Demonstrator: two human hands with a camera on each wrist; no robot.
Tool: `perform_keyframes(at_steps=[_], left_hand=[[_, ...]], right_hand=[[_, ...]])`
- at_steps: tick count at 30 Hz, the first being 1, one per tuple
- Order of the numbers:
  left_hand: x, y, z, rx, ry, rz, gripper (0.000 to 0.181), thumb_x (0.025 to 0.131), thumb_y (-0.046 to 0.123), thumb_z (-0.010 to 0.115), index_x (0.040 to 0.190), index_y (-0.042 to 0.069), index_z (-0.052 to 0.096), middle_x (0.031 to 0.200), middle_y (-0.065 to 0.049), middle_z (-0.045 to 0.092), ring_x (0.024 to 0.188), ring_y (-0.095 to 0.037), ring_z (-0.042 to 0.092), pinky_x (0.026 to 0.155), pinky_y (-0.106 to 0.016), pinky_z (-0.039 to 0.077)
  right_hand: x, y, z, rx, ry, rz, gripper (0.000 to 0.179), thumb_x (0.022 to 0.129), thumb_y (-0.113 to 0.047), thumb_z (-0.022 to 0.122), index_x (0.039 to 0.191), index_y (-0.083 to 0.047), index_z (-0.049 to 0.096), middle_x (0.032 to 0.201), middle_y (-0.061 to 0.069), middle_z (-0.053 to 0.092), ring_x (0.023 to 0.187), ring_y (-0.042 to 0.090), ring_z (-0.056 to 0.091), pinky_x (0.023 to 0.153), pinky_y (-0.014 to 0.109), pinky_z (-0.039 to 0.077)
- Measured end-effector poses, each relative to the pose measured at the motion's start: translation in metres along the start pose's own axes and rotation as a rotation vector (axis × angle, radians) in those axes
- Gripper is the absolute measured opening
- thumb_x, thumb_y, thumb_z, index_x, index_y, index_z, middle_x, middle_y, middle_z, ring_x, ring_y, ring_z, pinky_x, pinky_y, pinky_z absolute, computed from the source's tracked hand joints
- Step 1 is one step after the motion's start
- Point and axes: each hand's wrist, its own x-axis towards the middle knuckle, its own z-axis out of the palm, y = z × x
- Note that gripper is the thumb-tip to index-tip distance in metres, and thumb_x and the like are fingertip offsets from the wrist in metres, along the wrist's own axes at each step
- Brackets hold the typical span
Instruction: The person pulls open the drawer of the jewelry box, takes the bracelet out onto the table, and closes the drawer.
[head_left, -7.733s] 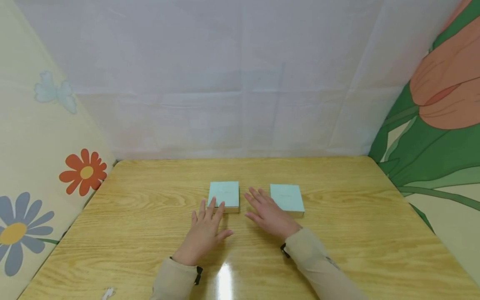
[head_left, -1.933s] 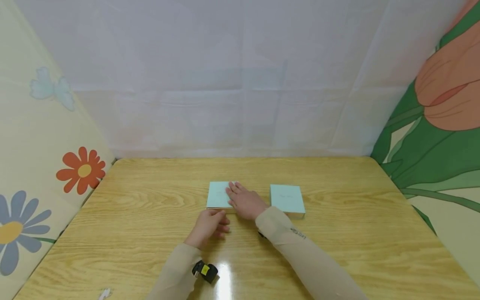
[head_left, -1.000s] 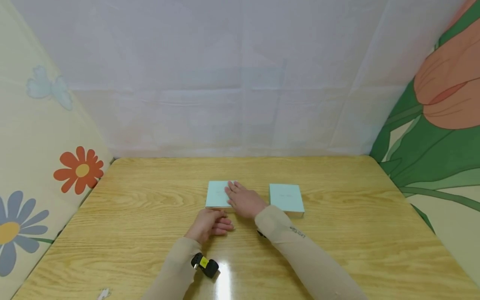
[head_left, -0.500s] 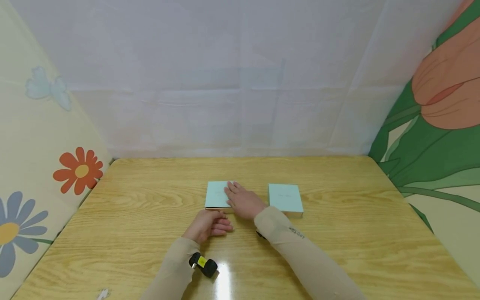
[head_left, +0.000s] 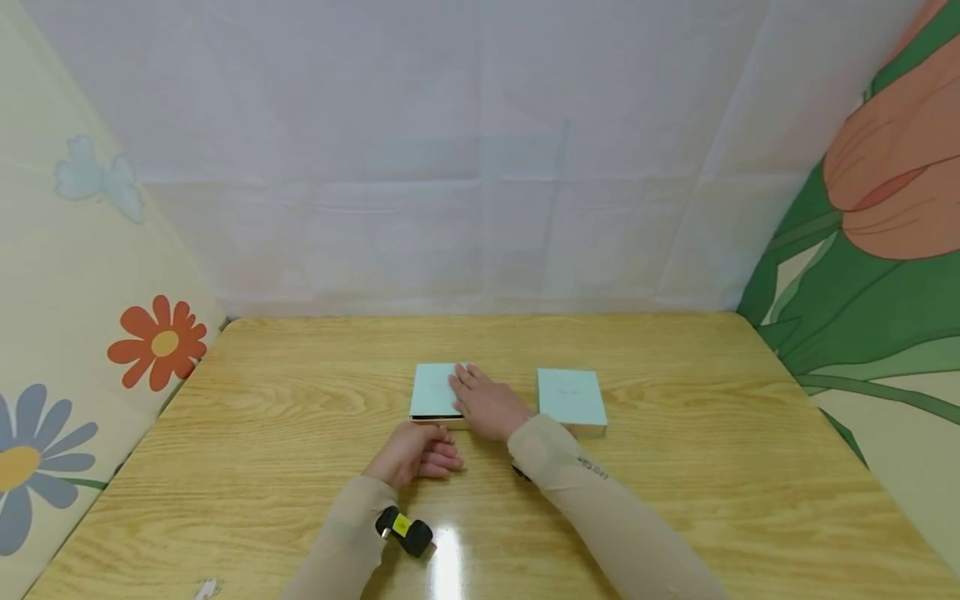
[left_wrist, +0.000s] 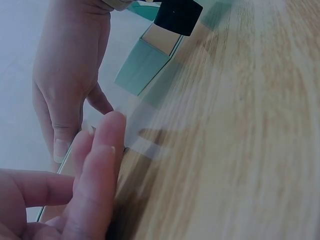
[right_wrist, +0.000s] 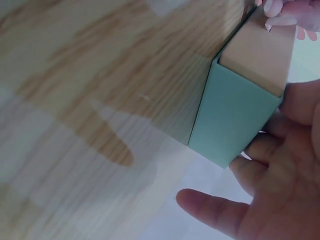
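Apparently, the step in hand is opening the left box (head_left: 437, 389) on the desk (head_left: 300, 375), a dark slit (head_left: 437, 417) showing along its front; the right hand (head_left: 490, 406) lies across its top, thumb apart, and the left hand (head_left: 412, 452) curls at the front (any pinch cannot be confirmed). The next move likely calls for a steady pull. Bare desk runs left and behind; the second box (head_left: 572, 397) stands well apart.

Two blue boxes (head_left: 433, 388) on wooden table (head_left: 300, 367)
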Motion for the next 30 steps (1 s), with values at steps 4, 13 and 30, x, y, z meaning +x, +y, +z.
perform_keyframes(at_steps=[4,13,30], left_hand=[[-0.0003,0.0,-0.0019,0.002,-0.01,-0.001,0.018,0.097,0.005,0.046,0.094,-0.007,0.058,0.07,-0.005,0.066,0.065,-0.017,0.07,0.055,-0.026,0.056],[-0.0026,0.0004,0.0003,-0.03,-0.01,-0.012,0.019,0.099,0.006,0.044,0.095,-0.007,0.058,0.07,-0.004,0.066,0.066,-0.018,0.07,0.056,-0.026,0.056],[-0.0038,-0.0002,0.0064,-0.039,-0.115,-0.041,0.026,0.102,0.013,0.028,0.09,0.003,0.05,0.066,-0.003,0.062,0.062,-0.017,0.069,0.051,-0.022,0.053]], right_hand=[[0.0002,-0.0002,0.0002,0.002,0.0,0.005,0.05,0.106,-0.027,0.039,0.151,-0.007,0.031,0.159,0.008,0.021,0.146,0.024,0.017,0.111,0.047,0.031],[-0.0018,-0.0011,-0.0017,0.006,0.012,-0.008,0.05,0.106,-0.026,0.04,0.151,-0.005,0.032,0.158,0.009,0.022,0.146,0.025,0.018,0.112,0.045,0.03],[-0.0035,-0.0021,-0.0015,-0.01,0.017,-0.008,0.049,0.106,-0.026,0.041,0.15,-0.005,0.034,0.158,0.009,0.024,0.145,0.024,0.02,0.111,0.043,0.032]])
